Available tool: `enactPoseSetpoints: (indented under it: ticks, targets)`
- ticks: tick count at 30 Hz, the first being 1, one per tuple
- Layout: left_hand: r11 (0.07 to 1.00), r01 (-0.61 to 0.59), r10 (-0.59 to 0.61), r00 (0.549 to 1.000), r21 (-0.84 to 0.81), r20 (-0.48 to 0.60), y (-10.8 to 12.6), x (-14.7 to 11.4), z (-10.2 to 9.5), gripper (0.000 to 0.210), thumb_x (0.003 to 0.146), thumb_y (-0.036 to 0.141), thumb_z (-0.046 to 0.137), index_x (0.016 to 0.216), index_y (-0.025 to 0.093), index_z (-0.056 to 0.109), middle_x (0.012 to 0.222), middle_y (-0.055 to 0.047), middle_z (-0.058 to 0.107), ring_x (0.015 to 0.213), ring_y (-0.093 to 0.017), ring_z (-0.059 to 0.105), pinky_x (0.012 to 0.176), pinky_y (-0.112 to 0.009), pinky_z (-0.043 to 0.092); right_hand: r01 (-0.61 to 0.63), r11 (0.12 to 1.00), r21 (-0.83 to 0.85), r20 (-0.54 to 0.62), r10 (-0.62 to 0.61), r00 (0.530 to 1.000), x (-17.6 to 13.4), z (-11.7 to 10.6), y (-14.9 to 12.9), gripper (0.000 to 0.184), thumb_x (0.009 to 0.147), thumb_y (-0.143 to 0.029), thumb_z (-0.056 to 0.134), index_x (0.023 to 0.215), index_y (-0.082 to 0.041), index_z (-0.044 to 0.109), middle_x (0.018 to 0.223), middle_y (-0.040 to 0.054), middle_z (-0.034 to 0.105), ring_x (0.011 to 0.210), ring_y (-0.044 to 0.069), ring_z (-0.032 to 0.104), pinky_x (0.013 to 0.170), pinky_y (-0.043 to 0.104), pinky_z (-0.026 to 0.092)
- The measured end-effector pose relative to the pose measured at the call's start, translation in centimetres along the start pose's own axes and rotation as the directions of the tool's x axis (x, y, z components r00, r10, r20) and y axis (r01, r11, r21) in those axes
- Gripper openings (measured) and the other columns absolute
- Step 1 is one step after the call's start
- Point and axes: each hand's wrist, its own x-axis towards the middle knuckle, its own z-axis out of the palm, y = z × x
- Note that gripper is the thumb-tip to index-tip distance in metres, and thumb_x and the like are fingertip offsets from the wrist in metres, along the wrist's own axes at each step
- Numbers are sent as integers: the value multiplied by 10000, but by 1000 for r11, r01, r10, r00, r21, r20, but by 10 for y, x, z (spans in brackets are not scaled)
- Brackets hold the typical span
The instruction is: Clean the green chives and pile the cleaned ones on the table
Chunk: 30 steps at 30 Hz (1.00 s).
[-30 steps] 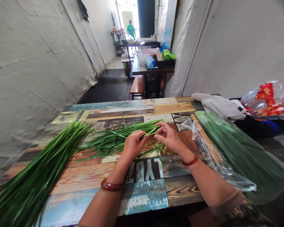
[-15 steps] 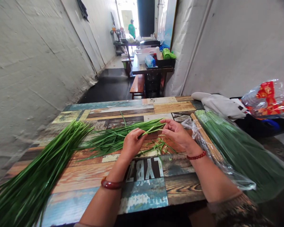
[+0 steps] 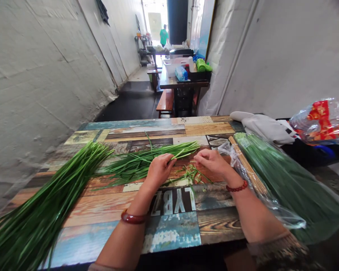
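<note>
My left hand (image 3: 160,170) is closed around a few garlic chives (image 3: 183,154), whose pale ends point right. Facing those ends, a short gap away, my right hand (image 3: 212,162) has its fingers pinched together; whatever is between them is too small to make out. A loose pile of green chives (image 3: 130,164) lies behind and left of my left hand. Between and below the hands are small trimmed scraps (image 3: 192,174) on the patchwork wood-pattern table (image 3: 175,229). On the left, a larger bundle of chives (image 3: 59,195) runs over the near edge.
At right lies a clear plastic bag of chives (image 3: 282,180) beside a bundle of thin tan sticks (image 3: 248,165). Behind it are a pale cloth item (image 3: 262,126) and a red-printed plastic package (image 3: 322,120). Farther off stand a second table (image 3: 169,83), a bench (image 3: 165,101) and a person in green (image 3: 164,35).
My right hand has drawn back slightly from the chive ends, and its fingers have closed into a pinch. My left hand keeps its hold. The view has shifted a little.
</note>
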Motion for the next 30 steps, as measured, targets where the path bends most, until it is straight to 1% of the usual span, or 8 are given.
enactPoseSetpoints:
  ticks: [3, 6, 9, 12, 14, 21, 27, 30]
  targets:
    - [1000, 4, -4, 1000, 0, -17, 2, -1, 0, 217, 937, 317, 437, 853, 204, 601, 794, -28, 633, 741, -157, 554, 668, -261, 372, -15, 999, 52, 57, 12, 998, -2, -2, -4, 190, 872, -334, 574, 912, -188, 691, 680, -13, 647, 620, 122, 585, 613, 247, 454]
    - [1000, 15, -16, 999, -16, -52, 3, -2, 0, 169, 918, 336, 486, 934, 209, 597, 877, -36, 655, 805, -165, 581, 698, -259, 391, 136, 990, 39, 147, -140, 979, -3, -3, -8, 137, 831, -318, 633, 827, -206, 713, 906, 35, 704, 872, 166, 635, 813, 302, 485]
    - [997, 80, -81, 994, -12, -77, 4, -3, -1, 166, 888, 369, 540, 923, 214, 588, 836, -16, 647, 736, -154, 576, 639, -248, 371, 106, 994, -23, -62, -107, 992, 0, -1, 4, 181, 855, -318, 589, 766, -204, 698, 977, 56, 701, 955, 193, 628, 887, 346, 472]
    - [991, 131, -131, 985, -7, -116, 3, -3, 0, 216, 939, 370, 441, 898, 218, 589, 765, -3, 629, 679, -143, 564, 616, -244, 355, -61, 994, -89, -371, 24, 928, 7, 3, 29, 203, 883, -305, 516, 941, -196, 677, 995, 78, 690, 889, 206, 630, 820, 361, 496]
    - [992, 122, -125, 984, -25, -130, 3, -3, 0, 279, 966, 373, 371, 900, 217, 592, 779, -12, 634, 705, -145, 575, 636, -243, 368, -87, 985, -152, -425, 15, 905, 10, 6, 44, 251, 876, -264, 502, 1073, -196, 643, 1055, 91, 678, 886, 214, 626, 840, 385, 494]
    - [996, 20, -32, 989, -86, -143, 5, -2, 3, 300, 973, 357, 352, 936, 210, 610, 898, -47, 633, 863, -170, 585, 767, -268, 427, -58, 876, -479, -346, -128, 930, 11, 16, 54, 358, 821, -141, 560, 1174, -189, 598, 1045, 108, 676, 982, 268, 583, 895, 422, 431]
    - [999, 5, -10, 985, -31, -173, 5, -2, 1, 298, 969, 347, 374, 927, 198, 628, 895, -54, 616, 870, -183, 549, 783, -290, 419, -18, 846, -533, -239, -130, 962, 9, 14, 47, 319, 822, -125, 577, 1129, -205, 614, 1030, 87, 683, 945, 245, 587, 842, 376, 408]
    - [1000, 2, -6, 983, -23, -186, 4, -1, 2, 306, 969, 351, 377, 930, 192, 636, 898, -59, 617, 867, -186, 538, 785, -298, 417, -26, 833, -553, -194, -99, 976, 8, 12, 43, 178, 834, -135, 587, 977, -216, 655, 978, 68, 686, 939, 239, 584, 838, 367, 397]
